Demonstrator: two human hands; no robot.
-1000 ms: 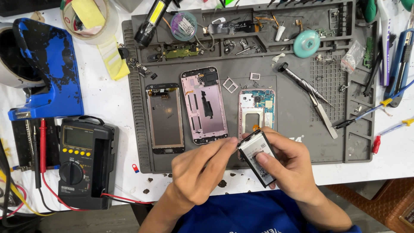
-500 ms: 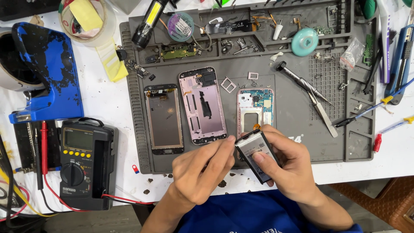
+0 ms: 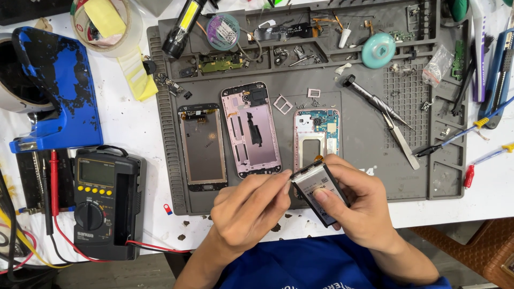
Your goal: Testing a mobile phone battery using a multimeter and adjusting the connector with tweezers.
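Hands meet at the near edge of a grey silicone repair mat (image 3: 369, 176) on a white bench (image 3: 128, 134). The right hand (image 3: 358, 208) grips a flat, dark-edged phone battery (image 3: 319, 191), tilted, its pale label partly covered by the thumb. The left hand (image 3: 251, 206) is pinched narrow at the battery's upper left corner; whether the fingertips hold anything there is too small to make out. Both forearms run out of the bottom of the picture over blue cloth.

Just beyond the battery, on the mat, lies a pink phone frame with a blue circuit board (image 3: 317, 134), its lower end hidden behind the hands. Beside it to the left lie a pink phone mid-frame (image 3: 251, 129) and a dark screen assembly (image 3: 202, 145), all three flat and apart. Two small square tray parts (image 3: 282, 104) sit between the frames.

The mat's ribbed upper compartments hold a black-and-yellow torch (image 3: 179, 29), a small green circuit strip (image 3: 220, 64), a teal round disc (image 3: 378, 50), loose screws and bits hard to tell apart. A metal-shafted screwdriver (image 3: 375, 101) and tweezers (image 3: 399, 138) lie on the mat's dotted right part.

Left of the mat stand a black multimeter (image 3: 101, 200) with red leads and a blue stand (image 3: 59, 91) blotched black; a tape roll (image 3: 107, 24) is cut off at the top edge.
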